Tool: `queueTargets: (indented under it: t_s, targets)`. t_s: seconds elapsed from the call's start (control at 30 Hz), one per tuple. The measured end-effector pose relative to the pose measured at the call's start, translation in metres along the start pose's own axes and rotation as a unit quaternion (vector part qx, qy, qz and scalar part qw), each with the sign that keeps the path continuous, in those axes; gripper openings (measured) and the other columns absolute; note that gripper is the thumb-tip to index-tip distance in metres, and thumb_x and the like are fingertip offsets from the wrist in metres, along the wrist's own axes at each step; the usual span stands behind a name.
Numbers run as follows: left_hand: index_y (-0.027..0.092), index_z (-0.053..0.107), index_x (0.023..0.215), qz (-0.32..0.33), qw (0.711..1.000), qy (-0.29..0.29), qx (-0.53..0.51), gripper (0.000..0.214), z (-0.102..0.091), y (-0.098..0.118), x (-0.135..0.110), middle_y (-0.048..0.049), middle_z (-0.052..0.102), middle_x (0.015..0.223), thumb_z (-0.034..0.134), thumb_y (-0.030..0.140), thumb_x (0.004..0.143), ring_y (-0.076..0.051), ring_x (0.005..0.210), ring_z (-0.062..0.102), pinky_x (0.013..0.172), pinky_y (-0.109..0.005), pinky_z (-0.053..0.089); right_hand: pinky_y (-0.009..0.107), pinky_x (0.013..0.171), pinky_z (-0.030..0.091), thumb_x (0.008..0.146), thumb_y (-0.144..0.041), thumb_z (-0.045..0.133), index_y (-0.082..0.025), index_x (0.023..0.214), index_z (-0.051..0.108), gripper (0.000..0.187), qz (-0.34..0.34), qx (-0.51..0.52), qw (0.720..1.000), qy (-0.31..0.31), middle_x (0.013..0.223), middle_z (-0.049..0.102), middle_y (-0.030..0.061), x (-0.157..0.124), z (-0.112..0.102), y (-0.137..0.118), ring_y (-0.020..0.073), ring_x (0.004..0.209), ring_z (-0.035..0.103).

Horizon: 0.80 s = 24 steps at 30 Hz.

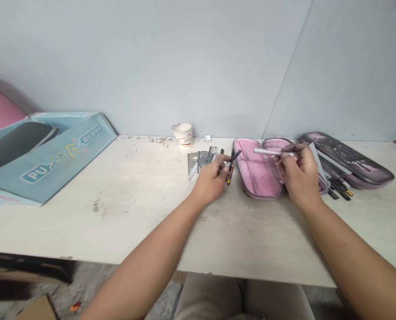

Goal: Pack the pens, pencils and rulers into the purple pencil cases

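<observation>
My right hand (299, 171) is closed on a slim white pen (267, 151), held level above an open pink pencil case (258, 178). A dark pen (235, 156) points up and right from the closed fingers of my left hand (213, 175), just left of the case. Beneath and beside that hand lie grey rulers and set squares (193, 163) and a few pens (230, 174). Right of my right hand, several dark pens (341, 189) lie against a black and pink pencil case (351, 160). My right hand hides part of the pink case.
A paper cup (183, 134) and a small white block (207, 138) stand near the wall. At the left is a large light blue box (51, 164) with a dark object inside. The table's front edge (144, 266) runs above my legs.
</observation>
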State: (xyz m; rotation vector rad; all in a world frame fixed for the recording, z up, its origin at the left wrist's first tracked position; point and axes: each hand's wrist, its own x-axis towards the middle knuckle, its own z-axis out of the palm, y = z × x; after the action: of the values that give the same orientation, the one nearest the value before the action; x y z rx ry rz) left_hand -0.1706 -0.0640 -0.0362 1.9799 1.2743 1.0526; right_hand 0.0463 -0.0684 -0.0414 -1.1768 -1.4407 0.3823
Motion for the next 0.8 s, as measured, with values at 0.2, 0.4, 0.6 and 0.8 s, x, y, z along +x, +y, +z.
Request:
queueTargets:
  t_s: [0.2, 0.4, 0.6, 0.8]
  targets:
    - [0.023, 0.053, 0.106, 0.010, 0.994, -0.014, 0.110, 0.024, -0.001, 0.001, 0.000, 0.0022, 0.058, 0.067, 0.041, 0.022, 0.085, -0.014, 0.065, 0.056, 0.063, -0.025, 0.040, 0.029, 0.066, 0.043, 0.084, -0.034, 0.045, -0.022, 0.095, 0.052, 0.018, -0.004, -0.001, 1.000, 0.022, 0.080, 0.057, 0.0014, 0.001, -0.001, -0.014, 0.0145, 0.071, 0.054]
    - [0.023, 0.055, 0.103, 0.039, 0.988, -0.027, 0.150, 0.025, 0.000, 0.006, -0.003, -0.0020, 0.064, 0.087, 0.042, 0.017, 0.083, -0.017, 0.081, 0.059, 0.071, -0.027, 0.041, 0.028, 0.069, 0.041, 0.083, -0.029, 0.046, -0.022, 0.091, 0.055, 0.014, -0.042, -0.047, 0.997, -0.049, 0.082, 0.059, 0.0015, -0.004, 0.002, -0.019, 0.0160, 0.076, 0.055]
    - [0.021, 0.049, 0.103, 0.059, 0.990, -0.043, 0.120, 0.023, 0.003, 0.007, -0.006, -0.0024, 0.064, 0.080, 0.041, 0.014, 0.082, -0.017, 0.074, 0.059, 0.068, -0.028, 0.042, 0.025, 0.055, 0.033, 0.085, -0.042, 0.045, -0.020, 0.072, 0.053, 0.027, -0.021, -0.099, 0.987, -0.125, 0.059, 0.050, -0.0024, -0.010, 0.010, -0.021, 0.0123, 0.057, 0.045]
    - [0.021, 0.049, 0.098, 0.053, 0.992, -0.018, 0.115, 0.016, 0.003, 0.009, -0.006, -0.0021, 0.063, 0.081, 0.042, 0.018, 0.084, -0.018, 0.075, 0.059, 0.067, -0.028, 0.041, 0.024, 0.058, 0.036, 0.084, -0.048, 0.044, -0.019, 0.080, 0.053, 0.031, -0.008, -0.040, 0.987, -0.156, 0.071, 0.054, -0.0007, -0.005, 0.005, -0.015, 0.0118, 0.063, 0.046]
